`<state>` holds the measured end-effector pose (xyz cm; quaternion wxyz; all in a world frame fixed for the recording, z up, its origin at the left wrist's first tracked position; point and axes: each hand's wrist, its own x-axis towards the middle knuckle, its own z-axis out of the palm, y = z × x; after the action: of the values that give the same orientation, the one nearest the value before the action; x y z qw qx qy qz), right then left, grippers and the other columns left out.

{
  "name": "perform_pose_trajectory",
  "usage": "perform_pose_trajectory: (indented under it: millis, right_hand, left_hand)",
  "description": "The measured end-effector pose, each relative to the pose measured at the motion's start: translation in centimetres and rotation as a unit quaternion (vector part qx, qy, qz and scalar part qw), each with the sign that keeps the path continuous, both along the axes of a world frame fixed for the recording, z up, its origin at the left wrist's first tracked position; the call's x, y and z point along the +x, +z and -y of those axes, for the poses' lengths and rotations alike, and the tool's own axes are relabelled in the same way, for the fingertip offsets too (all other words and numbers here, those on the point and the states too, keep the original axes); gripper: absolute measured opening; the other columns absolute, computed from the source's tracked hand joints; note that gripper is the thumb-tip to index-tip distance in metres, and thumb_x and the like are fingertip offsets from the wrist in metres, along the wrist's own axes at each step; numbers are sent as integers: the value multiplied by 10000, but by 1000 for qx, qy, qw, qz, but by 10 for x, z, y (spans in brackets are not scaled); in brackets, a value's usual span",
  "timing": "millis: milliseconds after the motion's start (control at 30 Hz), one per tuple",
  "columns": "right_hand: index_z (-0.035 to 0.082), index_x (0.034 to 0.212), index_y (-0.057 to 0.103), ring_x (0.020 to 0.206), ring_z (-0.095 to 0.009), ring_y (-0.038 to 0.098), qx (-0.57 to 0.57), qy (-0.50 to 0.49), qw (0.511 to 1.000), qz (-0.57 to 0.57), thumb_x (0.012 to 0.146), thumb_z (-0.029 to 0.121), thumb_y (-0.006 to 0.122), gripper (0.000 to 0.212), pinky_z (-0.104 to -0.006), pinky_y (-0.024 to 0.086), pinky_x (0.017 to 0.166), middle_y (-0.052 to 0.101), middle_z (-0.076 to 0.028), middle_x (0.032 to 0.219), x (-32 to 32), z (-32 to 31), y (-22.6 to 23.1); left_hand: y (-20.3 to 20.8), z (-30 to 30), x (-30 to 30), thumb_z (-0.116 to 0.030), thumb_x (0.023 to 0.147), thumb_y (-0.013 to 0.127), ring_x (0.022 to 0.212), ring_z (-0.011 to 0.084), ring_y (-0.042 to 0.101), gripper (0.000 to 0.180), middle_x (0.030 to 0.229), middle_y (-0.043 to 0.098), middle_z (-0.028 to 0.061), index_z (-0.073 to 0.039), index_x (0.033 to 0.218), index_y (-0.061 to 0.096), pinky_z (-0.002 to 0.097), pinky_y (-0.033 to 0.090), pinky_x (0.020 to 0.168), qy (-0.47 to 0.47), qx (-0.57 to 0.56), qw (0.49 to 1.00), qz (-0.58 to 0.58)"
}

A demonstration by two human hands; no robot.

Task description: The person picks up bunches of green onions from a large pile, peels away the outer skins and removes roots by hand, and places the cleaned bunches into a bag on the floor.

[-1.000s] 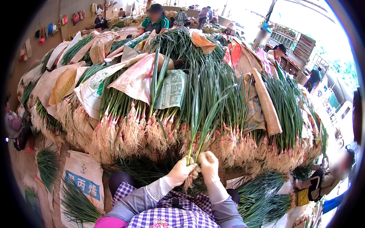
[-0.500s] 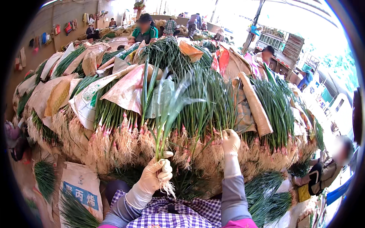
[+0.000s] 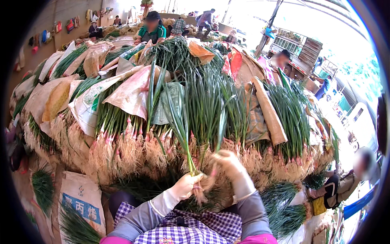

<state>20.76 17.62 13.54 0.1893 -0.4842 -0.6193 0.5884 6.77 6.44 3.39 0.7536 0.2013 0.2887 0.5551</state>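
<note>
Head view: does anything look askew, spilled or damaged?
Two covers look askew on the greens: the pink sack slants, and the brown sack is curled like a roll instead of spread flat. No spill is evident.

Daylight flooding in upper R, blowing out bkgd behind truck (image 3: pixel 298 51). Shadow pooling beneath pile (image 3: pixel 203 97). R hand (image 3: pixel 228 163) blurring w/ motion. Fisheye bending outer edges; black vignette ringing L & R sides.

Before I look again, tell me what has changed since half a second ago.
The right hand, blurred, moved left and down from the heap to beside the left hand, bringing a stalk. The left hand shifted right, still gripping its bunch. The heap stayed put.
</note>
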Motion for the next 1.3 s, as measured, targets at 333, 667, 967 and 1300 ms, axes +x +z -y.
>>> perform_pose_trajectory:
  millis: [333, 667, 967, 1300]
  right_hand:
    - [18, 953, 631, 752, -253, 658, 391, -225, 824, 343, 784, 229, 724, 286, -333, 511, 707, 678, -144, 842, 43, -98, -31]
    - [-8, 931, 682, 652, -215, 647, 375, -227, 854, 280, 759, 132, 683, 222, -316, 501, 632, 679, -154, 804, 60, -107, -36]
    - [-46, 864, 582, 562, -117, 582, 44, -133, 988, -58, 858, 106, 642, 164, -260, 482, 507, 591, -76, 691, -3, 64, -73]
    - [-16, 983, 642, 608, -67, 536, -28, 25, 998, -45, 908, 246, 604, 275, -205, 377, 512, 642, -22, 766, 26, 32, -116]
  left_hand:
    - [50, 6, -13, -97, 954, 463, 579, 72, 429, 48, 772, 489, 12, -120, 968, 503, 209, 358, 510, -11, 3, 972, 235]
    - [30, 8, -8, -85, 950, 485, 615, 73, 511, 165, 862, 605, 72, -29, 1078, 572, 209, 451, 545, 27, 41, 997, 54]
    - [-32, -2, 18, -61, 936, 512, 672, 113, 567, 40, 779, 596, 40, -51, 919, 546, 242, 477, 627, 28, 54, 994, -89]
    - [8, 35, -1, -54, 912, 535, 642, 131, 548, 68, 1001, 630, 212, -39, 974, 510, 312, 519, 723, -19, 9, 999, 46]
